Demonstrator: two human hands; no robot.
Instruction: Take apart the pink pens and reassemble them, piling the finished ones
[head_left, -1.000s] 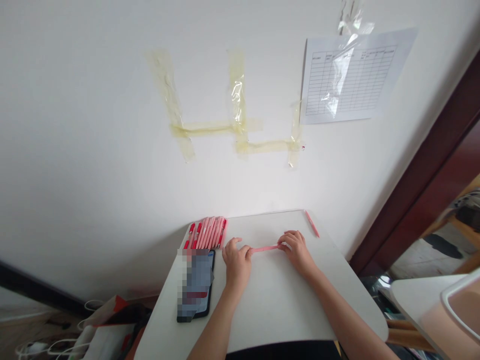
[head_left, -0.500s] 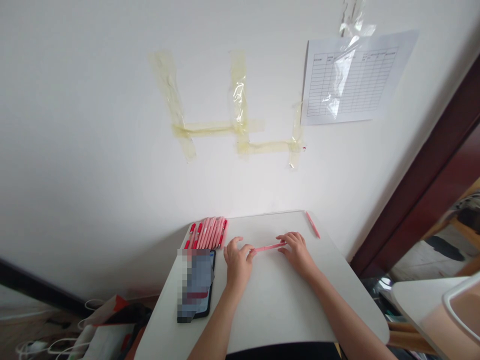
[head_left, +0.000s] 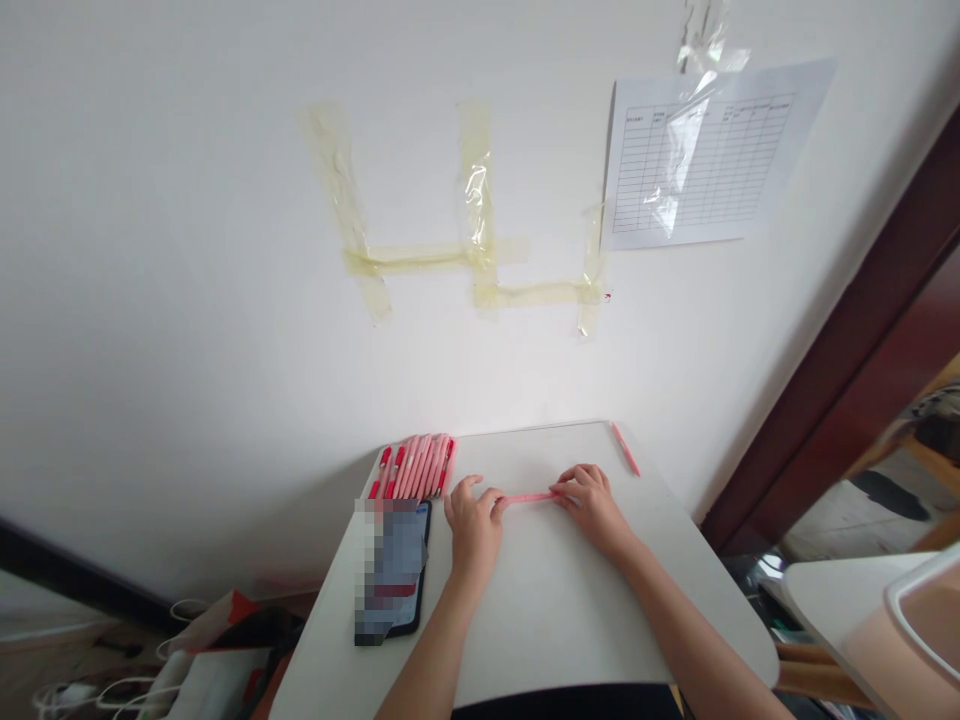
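Note:
A slim pink pen [head_left: 529, 498] lies level between my two hands, just over the white table [head_left: 555, 610]. My left hand [head_left: 475, 525] pinches its left end between thumb and forefinger, the other fingers raised. At the right end, the thumb and fingertips of my right hand [head_left: 589, 502] are closed on the pen. Beyond my left hand, several pink and red pens [head_left: 416, 467] lie side by side in a row. Another pink pen [head_left: 625, 450] rests alone near the table's far right corner.
A phone [head_left: 401, 570], partly blurred out, lies left of my left forearm. The white wall [head_left: 225, 300] rises right behind the table, with yellowed tape [head_left: 420, 260] and a printed sheet [head_left: 697, 160] on it. To the right stands a second white surface [head_left: 832, 600].
My right thumb and fingertips have closed on the pen's right end, moving slightly left. The pen now lies more level; before, it slanted up to the right. My left hand has barely shifted.

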